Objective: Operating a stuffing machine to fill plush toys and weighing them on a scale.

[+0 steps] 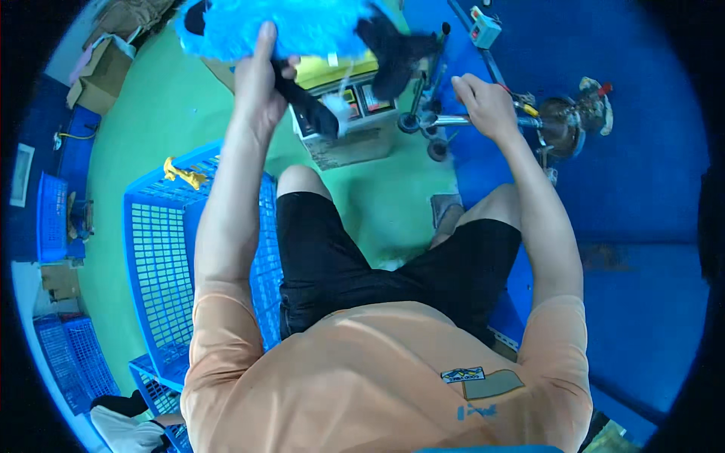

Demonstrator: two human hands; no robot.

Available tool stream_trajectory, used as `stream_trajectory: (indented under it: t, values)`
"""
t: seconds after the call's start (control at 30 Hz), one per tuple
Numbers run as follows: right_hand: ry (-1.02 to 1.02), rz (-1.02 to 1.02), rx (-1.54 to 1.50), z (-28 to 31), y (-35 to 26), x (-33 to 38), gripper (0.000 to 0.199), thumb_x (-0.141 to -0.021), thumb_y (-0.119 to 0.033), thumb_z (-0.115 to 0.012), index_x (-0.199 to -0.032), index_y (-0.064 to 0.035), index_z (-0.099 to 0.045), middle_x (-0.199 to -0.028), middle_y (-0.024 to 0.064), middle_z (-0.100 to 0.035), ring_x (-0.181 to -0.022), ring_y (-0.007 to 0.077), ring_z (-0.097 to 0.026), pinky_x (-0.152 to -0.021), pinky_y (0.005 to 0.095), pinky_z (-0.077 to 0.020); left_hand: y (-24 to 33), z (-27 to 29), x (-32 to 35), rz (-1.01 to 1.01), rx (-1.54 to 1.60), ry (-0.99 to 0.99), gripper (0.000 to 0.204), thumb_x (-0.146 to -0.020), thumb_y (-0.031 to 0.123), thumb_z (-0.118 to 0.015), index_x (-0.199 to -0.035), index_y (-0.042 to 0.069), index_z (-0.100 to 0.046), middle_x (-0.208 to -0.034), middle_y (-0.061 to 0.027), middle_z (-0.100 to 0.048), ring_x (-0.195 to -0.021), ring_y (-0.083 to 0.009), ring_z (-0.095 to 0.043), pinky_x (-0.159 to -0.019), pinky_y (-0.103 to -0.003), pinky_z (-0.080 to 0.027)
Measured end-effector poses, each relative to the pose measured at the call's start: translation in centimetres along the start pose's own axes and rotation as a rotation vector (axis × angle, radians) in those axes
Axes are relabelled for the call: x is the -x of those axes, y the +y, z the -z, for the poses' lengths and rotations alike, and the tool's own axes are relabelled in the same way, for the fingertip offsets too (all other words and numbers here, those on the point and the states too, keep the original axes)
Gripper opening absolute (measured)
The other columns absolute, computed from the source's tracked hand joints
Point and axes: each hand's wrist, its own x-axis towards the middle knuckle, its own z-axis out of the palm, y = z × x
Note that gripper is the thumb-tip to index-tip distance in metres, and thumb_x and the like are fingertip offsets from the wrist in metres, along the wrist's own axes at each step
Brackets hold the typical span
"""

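Observation:
A bright blue furry plush piece [287,26] with black limbs hangs at the top of the view, limp in parts. My left hand [260,79] grips its lower edge, thumb on the fur and fingers mostly hidden behind. One black limb dangles beside that hand, near a white tuft [343,109]. Toward the right, my right hand [487,106] is closed over a metal tube [451,120] running out from a round metal machine part [560,124]. Whether the fingers wrap the tube or something small is hidden. A yellow-handled piece [527,109] lies beside the knuckles.
A box [351,147] with a yellow cover stands on the green floor beyond my knees. A blue plastic basket [158,257] with a yellow cloth strip [183,174] is at my left. The blue worktable [642,196] fills the right. Another person's sleeve [124,426] shows at lower left.

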Motion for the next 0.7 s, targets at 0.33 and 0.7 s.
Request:
stream_trajectory:
  t: [0.33, 0.7]
  values:
    - [0.049, 0.004, 0.038, 0.2, -1.0, 0.1, 0.041, -0.102, -0.044, -0.05, -0.084, -0.0093, -0.064, -0.067, 0.0115, -0.066, -0.06, 0.0387, -0.061, -0.056, 0.0479, -0.0447, -8.8, 2.8, -7.2, 0.047, -0.13, 0.038, 0.035, -0.101, 0.033, -0.06, -0.113, 0.0, -0.058, -0.086, -0.0095, -0.064, -0.068, -0.0151, -0.06, -0.061, -0.025, -0.049]
    - [-0.006, -0.04, 0.033, 0.0, -1.0, 0.0, 0.046, -0.102, -0.047, -0.048, -0.083, -0.0086, -0.063, -0.072, 0.012, -0.068, -0.064, 0.0383, -0.062, -0.062, 0.0489, -0.0454, -20.7, 6.7, 7.8, 0.291, -0.476, 0.131, 0.044, -0.103, 0.038, -0.053, -0.12, -0.001, -0.06, -0.11, -0.0156, -0.067, -0.092, -0.0206, -0.065, -0.075, -0.032, -0.054]
